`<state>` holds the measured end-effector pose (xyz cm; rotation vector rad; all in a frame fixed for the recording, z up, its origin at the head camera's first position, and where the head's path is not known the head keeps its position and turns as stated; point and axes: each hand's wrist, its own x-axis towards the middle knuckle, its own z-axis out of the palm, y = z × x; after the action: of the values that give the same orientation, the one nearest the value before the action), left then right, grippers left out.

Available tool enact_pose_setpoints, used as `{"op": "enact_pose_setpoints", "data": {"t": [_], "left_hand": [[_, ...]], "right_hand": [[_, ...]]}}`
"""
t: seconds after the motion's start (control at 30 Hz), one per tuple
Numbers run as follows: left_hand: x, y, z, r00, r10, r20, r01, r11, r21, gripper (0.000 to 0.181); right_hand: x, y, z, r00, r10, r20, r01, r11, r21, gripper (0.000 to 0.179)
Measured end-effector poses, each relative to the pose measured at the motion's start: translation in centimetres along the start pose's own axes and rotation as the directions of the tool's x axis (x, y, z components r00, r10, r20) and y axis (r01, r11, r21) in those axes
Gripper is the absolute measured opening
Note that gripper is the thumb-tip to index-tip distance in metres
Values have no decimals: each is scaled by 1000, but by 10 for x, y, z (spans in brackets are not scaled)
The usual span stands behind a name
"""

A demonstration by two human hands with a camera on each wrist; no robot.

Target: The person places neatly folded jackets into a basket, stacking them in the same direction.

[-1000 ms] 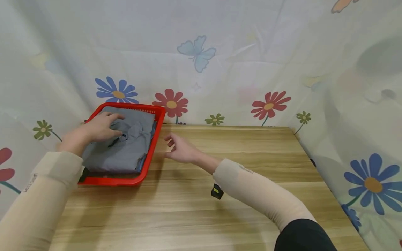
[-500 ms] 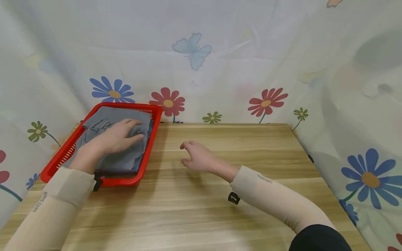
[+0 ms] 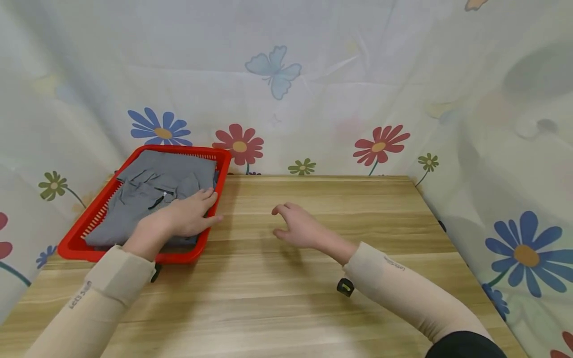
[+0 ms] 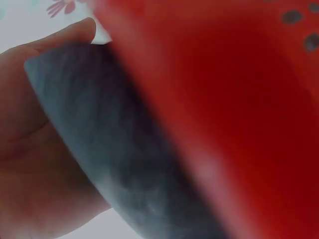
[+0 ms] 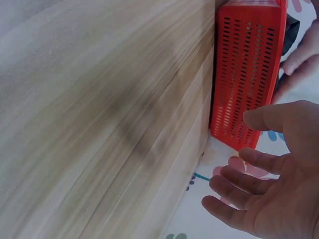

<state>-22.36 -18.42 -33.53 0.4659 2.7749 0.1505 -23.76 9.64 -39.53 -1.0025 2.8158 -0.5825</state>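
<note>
Grey folded clothing (image 3: 147,199) with a dark zip-like detail lies in a red plastic basket (image 3: 200,253) at the left of the table. My left hand (image 3: 185,216) is on the clothing's right side, its fingers extended and reaching the basket's right rim. In the left wrist view the grey cloth (image 4: 114,134) stands between that hand and the blurred red basket wall (image 4: 224,114). My right hand (image 3: 300,226) hovers over the wooden table, apart from the basket, with loosely bent fingers holding nothing. The right wrist view shows its palm (image 5: 284,199) and the basket's slotted side (image 5: 244,74).
The wood-grain table (image 3: 268,308) extends in front and to the right. A white flower-printed sheet (image 3: 335,99) hangs behind it and along both sides. A small black item (image 3: 345,287) is at the right sleeve's cuff.
My left hand has moved right across the clothing to the basket's right rim. My right hand has drawn back to the right, away from the basket. The view has shifted slightly.
</note>
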Motion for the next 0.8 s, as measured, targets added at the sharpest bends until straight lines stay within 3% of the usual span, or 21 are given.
{"op": "enact_pose_setpoints", "data": {"t": [0.13,0.3,0.5,0.63,0.8], "left_hand": [[-1,1,8,1000,-17,5,17,1000,26,86],[-7,4,20,999,-33,-35,36,997,67,89],[-11,14,30,992,-49,-114,56,997,61,88],[-5,24,40,984,-62,-166,69,997,34,89],[1,35,50,968,-33,-248,45,998,41,86]], "right_hand": [[-2,4,0,1000,16,9,-16,999,32,45],[-6,8,0,999,39,23,-40,997,60,46],[-12,14,0,998,59,14,-60,994,93,46],[-14,20,2,997,78,3,-78,993,94,48],[-16,24,5,996,85,-17,-83,991,101,48]]}}
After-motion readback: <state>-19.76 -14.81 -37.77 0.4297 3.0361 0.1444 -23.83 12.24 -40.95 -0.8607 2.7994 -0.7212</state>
